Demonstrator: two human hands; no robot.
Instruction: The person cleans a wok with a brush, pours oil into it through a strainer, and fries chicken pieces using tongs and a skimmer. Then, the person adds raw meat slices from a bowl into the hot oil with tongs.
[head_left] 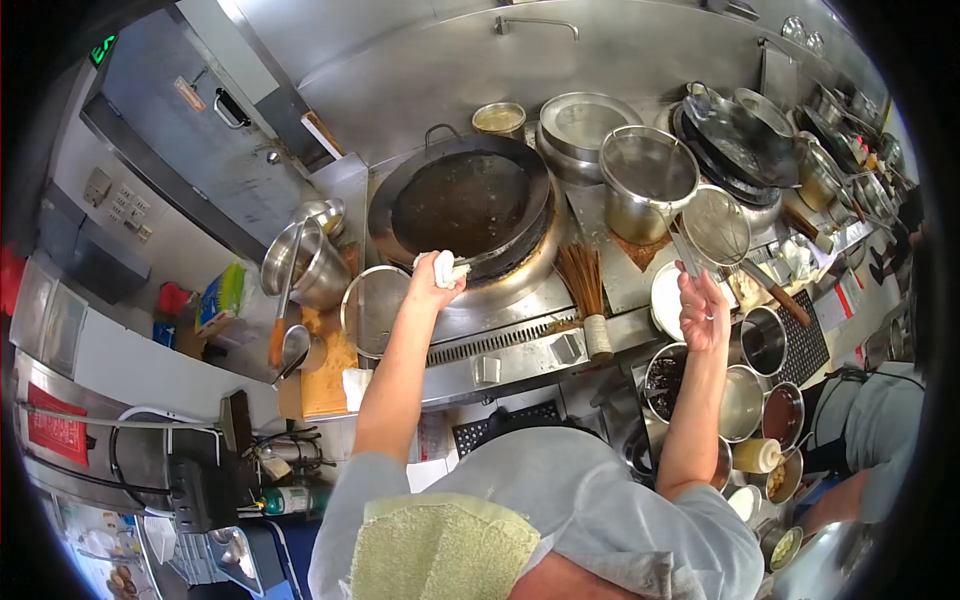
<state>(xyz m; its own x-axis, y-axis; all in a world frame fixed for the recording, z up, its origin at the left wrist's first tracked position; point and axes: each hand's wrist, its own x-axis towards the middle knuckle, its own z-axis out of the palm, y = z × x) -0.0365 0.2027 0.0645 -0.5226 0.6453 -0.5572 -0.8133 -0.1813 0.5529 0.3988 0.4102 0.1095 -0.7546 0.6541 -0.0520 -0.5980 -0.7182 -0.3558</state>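
My left hand [437, 284] is closed around a folded white cloth [445, 268] at the near rim of a large dark wok [465, 200], which sits on the burner with a dark wet sheen inside. My right hand [704, 312] has its fingers curled at the lower end of a flat metal utensil [684, 245]; its far end is hard to make out. Beside that hand is a round wire skimmer [716, 226] with a wooden handle [790, 306]. A bamboo wok brush [581, 280] stands between my two hands.
A pot topped with a strainer [650, 165] and a water-filled basin [590, 122] are behind the brush. A second wok [740, 140] is at far right. Steel pots [305, 262] and a round sieve [376, 311] lie left. Sauce containers [783, 412] and a co-worker's sleeve [875, 415] are at right.
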